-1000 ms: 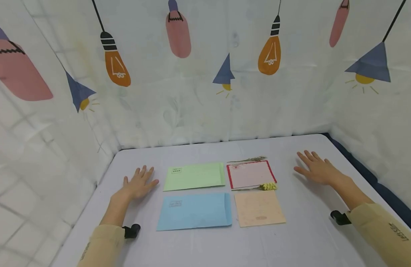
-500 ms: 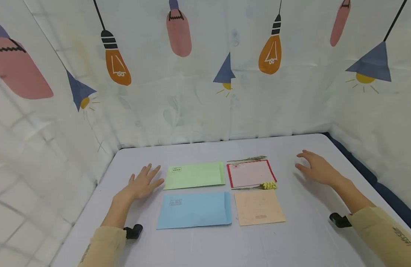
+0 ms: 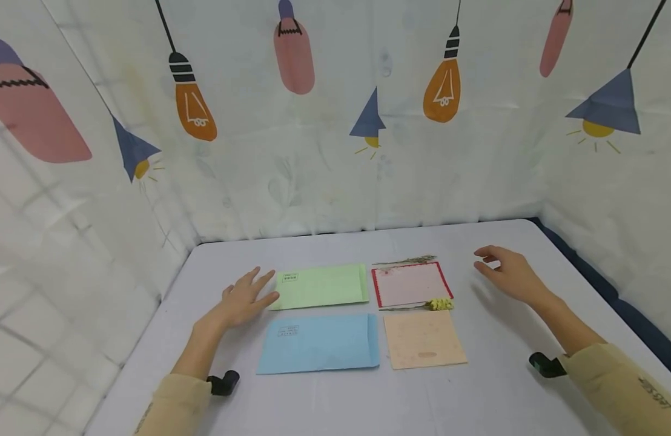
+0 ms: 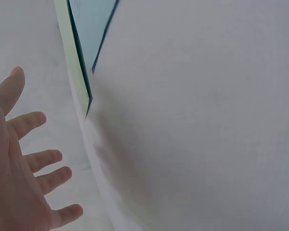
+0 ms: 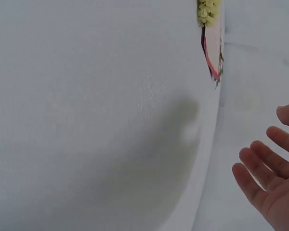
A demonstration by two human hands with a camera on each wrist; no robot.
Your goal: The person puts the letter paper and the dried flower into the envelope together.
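Note:
My left hand (image 3: 243, 303) hovers with spread fingers at the left end of the green envelope (image 3: 321, 286), its fingertips overlapping that edge in the head view. Below the green one lies a blue envelope (image 3: 318, 344). My right hand (image 3: 507, 274) is raised over the table's right side, fingers loosely bent and holding nothing. Nearest to it is a pink card with a red border (image 3: 410, 284). A yellow flower sprig (image 3: 440, 304) lies along the card's lower edge, and a thin dried sprig (image 3: 419, 260) along its upper edge. A beige square paper (image 3: 424, 340) lies below the card.
The white tabletop (image 3: 335, 406) meets a white curtain (image 3: 324, 181) printed with lamps and bulbs at its back edge. Dark fabric (image 3: 613, 297) runs along the right edge. Black wrist devices (image 3: 223, 383) stick out from both sleeves.
My left hand has moved right, to the green envelope's left end. My right hand has shifted slightly left, its fingers going from spread flat to loosely bent. The papers and sprigs lie as before.

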